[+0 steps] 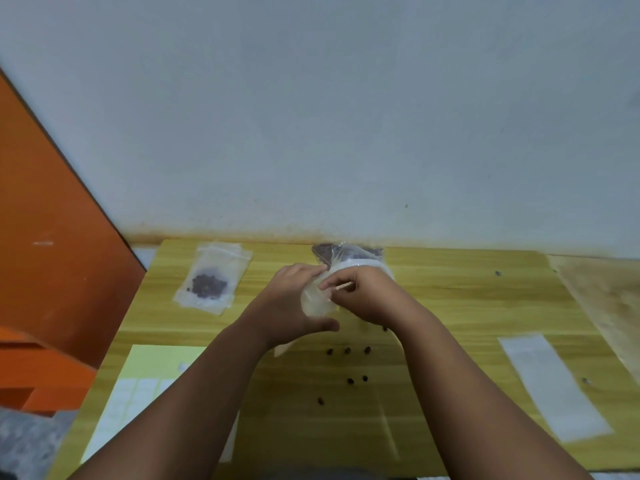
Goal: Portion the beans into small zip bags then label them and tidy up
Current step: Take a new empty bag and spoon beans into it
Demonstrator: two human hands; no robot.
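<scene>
Facing grey wall (346,116), wooden table (467,306)

No readable text anywhere; label sheet (138,396) squares look blank, pic too blurry

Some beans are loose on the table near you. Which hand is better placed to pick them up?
Probably the right hand: the loose beans lie just below it, while the left hand cradles the small bag.
</scene>
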